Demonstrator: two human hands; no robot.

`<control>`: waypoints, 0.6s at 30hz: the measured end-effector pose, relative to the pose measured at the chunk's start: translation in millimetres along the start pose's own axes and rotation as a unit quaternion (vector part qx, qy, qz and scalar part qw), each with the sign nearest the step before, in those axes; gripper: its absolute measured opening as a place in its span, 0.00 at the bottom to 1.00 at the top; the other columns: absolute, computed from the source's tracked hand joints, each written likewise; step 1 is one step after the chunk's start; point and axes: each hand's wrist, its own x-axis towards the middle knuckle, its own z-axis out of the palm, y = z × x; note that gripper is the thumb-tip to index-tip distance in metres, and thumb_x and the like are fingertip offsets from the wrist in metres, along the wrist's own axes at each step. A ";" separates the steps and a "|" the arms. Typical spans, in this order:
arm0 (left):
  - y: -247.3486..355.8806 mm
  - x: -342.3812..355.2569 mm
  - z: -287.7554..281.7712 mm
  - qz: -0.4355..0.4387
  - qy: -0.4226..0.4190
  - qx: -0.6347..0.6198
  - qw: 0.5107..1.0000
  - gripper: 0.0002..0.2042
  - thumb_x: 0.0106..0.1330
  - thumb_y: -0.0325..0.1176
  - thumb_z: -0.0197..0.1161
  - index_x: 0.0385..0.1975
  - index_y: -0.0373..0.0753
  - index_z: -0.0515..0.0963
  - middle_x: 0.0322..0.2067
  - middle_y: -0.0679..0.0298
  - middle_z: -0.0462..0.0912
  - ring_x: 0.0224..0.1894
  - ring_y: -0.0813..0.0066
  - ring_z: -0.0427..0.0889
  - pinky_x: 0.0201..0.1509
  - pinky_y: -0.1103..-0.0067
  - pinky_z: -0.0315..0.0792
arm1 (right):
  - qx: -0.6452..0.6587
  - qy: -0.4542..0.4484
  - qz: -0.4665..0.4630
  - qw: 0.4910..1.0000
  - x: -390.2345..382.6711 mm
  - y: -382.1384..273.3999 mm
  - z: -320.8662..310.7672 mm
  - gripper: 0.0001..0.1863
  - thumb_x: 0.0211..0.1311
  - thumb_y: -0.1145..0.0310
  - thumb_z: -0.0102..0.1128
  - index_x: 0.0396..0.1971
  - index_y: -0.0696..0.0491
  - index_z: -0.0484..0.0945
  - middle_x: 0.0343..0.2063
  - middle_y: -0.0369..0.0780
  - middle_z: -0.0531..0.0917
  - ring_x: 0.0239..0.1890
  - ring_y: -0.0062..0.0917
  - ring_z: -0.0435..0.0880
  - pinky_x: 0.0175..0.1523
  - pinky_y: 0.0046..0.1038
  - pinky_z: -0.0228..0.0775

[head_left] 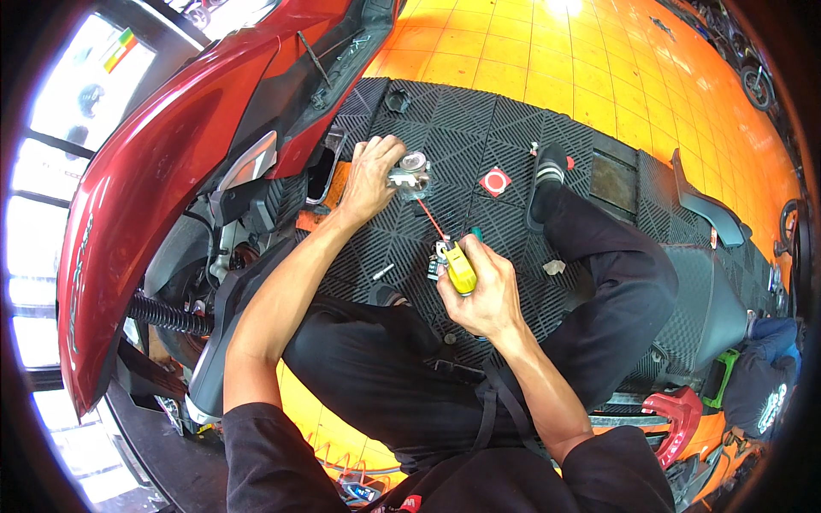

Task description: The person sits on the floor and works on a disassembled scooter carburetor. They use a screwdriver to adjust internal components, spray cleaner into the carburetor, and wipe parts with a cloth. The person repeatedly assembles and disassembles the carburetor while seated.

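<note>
My left hand (366,175) is closed on a small silver metal part (411,177) with a round top, above the black ribbed mat. My right hand (489,295) grips a yellow spray can (460,271). A thin red straw (432,220) runs from the can's nozzle up toward the metal part. Small dark and silver pieces, hard to make out, show beside the can. A red square with a white ring (495,181) lies on the mat to the right, and a small silver rod (383,272) lies to the left of my right hand.
A red scooter body (137,214) rises along my left. My crossed, black-clad legs (616,282) rest on the mat (445,120). A dark seat (693,316), red panel (680,410) and another person (761,393) are at right. Orange tiled floor (479,43) lies beyond.
</note>
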 end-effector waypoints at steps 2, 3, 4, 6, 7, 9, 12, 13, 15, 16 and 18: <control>1.3 1.1 -0.2 -0.004 -0.001 0.005 1.000 0.21 0.55 0.42 0.75 0.44 0.37 0.80 0.42 0.63 0.79 0.47 0.61 0.77 0.53 0.67 0.65 | -0.008 -0.009 0.004 1.000 -0.4 1.9 0.3 0.14 0.58 0.70 0.70 0.38 0.55 0.74 0.29 0.46 0.82 0.30 0.49 0.85 0.35 0.45 0.78; 1.9 1.0 -0.6 -0.006 0.002 0.005 1.000 0.20 0.54 0.38 0.75 0.44 0.37 0.80 0.42 0.63 0.79 0.47 0.61 0.77 0.53 0.67 0.65 | -0.012 -0.013 0.005 1.000 -0.6 2.5 0.6 0.14 0.58 0.70 0.70 0.38 0.55 0.74 0.30 0.46 0.82 0.30 0.49 0.85 0.35 0.45 0.78; 2.8 0.9 -1.1 -0.008 0.006 0.005 1.000 0.19 0.53 0.35 0.74 0.43 0.37 0.80 0.42 0.63 0.79 0.47 0.61 0.77 0.53 0.66 0.65 | -0.017 -0.011 0.007 1.000 -0.8 2.0 0.9 0.14 0.58 0.70 0.70 0.38 0.55 0.73 0.30 0.46 0.82 0.30 0.49 0.85 0.35 0.46 0.78; 4.4 1.7 -1.4 -0.014 0.009 0.009 1.000 0.18 0.52 0.32 0.74 0.43 0.37 0.80 0.42 0.63 0.79 0.47 0.61 0.77 0.53 0.66 0.65 | -0.027 -0.005 0.011 1.000 -1.2 0.8 1.6 0.14 0.58 0.70 0.70 0.38 0.55 0.73 0.30 0.46 0.82 0.31 0.50 0.85 0.35 0.46 0.78; 4.1 1.9 -1.0 -0.017 0.009 0.014 1.000 0.19 0.52 0.33 0.75 0.43 0.38 0.80 0.42 0.63 0.79 0.47 0.61 0.77 0.53 0.65 0.65 | -0.023 -0.006 0.007 1.000 -1.2 1.1 2.1 0.14 0.58 0.70 0.70 0.39 0.55 0.73 0.30 0.46 0.83 0.31 0.50 0.85 0.35 0.46 0.78; 4.0 0.8 -1.2 -0.024 0.007 0.025 0.999 0.18 0.54 0.35 0.75 0.42 0.37 0.79 0.42 0.62 0.79 0.47 0.61 0.77 0.53 0.66 0.65 | -0.015 -0.009 -0.002 1.000 -1.0 2.4 3.1 0.14 0.58 0.70 0.70 0.39 0.55 0.74 0.31 0.46 0.83 0.31 0.50 0.86 0.35 0.46 0.79; 8.9 3.2 -1.8 -0.033 0.002 0.032 0.999 0.16 0.58 0.38 0.74 0.41 0.37 0.79 0.41 0.61 0.78 0.47 0.60 0.77 0.53 0.66 0.64 | -0.054 0.002 0.009 0.999 -1.7 2.4 4.1 0.14 0.58 0.69 0.70 0.39 0.56 0.74 0.31 0.47 0.83 0.32 0.50 0.86 0.35 0.47 0.79; 10.2 3.1 -1.3 -0.037 0.002 0.030 0.999 0.16 0.58 0.38 0.74 0.40 0.37 0.79 0.41 0.61 0.78 0.47 0.60 0.77 0.53 0.66 0.65 | -0.048 -0.004 0.010 0.999 -1.9 3.1 4.4 0.15 0.58 0.69 0.70 0.40 0.56 0.74 0.31 0.47 0.83 0.32 0.50 0.86 0.35 0.47 0.79; 11.4 3.7 -0.7 -0.046 -0.001 0.035 0.998 0.17 0.58 0.39 0.75 0.40 0.37 0.79 0.41 0.61 0.78 0.47 0.60 0.78 0.53 0.65 0.65 | -0.037 -0.015 0.011 0.999 -2.5 6.0 5.7 0.15 0.57 0.69 0.70 0.40 0.56 0.74 0.32 0.47 0.83 0.32 0.50 0.86 0.35 0.47 0.80; 10.3 3.0 0.5 -0.052 -0.003 0.042 0.998 0.18 0.57 0.41 0.76 0.41 0.37 0.80 0.41 0.61 0.79 0.47 0.61 0.78 0.53 0.65 0.65 | -0.044 -0.008 0.009 0.999 -2.7 6.4 6.8 0.15 0.57 0.69 0.70 0.40 0.56 0.75 0.32 0.47 0.83 0.32 0.51 0.86 0.35 0.47 0.80; 8.5 1.2 3.0 -0.062 -0.006 0.049 0.997 0.19 0.56 0.42 0.77 0.41 0.37 0.81 0.41 0.62 0.79 0.48 0.61 0.78 0.54 0.64 0.66 | -0.059 0.006 0.006 0.998 -2.9 6.3 8.9 0.16 0.57 0.69 0.71 0.41 0.57 0.75 0.32 0.47 0.83 0.31 0.51 0.86 0.35 0.47 0.80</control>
